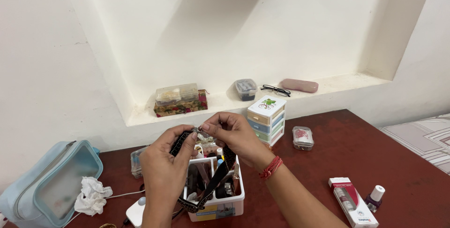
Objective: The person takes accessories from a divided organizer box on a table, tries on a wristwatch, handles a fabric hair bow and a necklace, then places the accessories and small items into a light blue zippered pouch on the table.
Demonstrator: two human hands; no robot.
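Note:
Both my hands are raised over a white compartment organiser [220, 205] filled with cosmetics. My left hand [164, 167] and my right hand [232, 132] pinch the two ends of a black beaded choker band [224, 162] near its small clasp. The band hangs down in a loop in front of the organiser. A red thread bracelet [271, 168] circles my right wrist.
On the dark red table: a light blue pouch [51, 181], crumpled tissue [93, 195], a mini drawer unit [266, 119], a small clear box [303, 137], a red-and-white carton [352, 202], a nail polish bottle [375, 197]. The wall ledge holds boxes [180, 99], glasses [275, 90], a pink case [300, 85].

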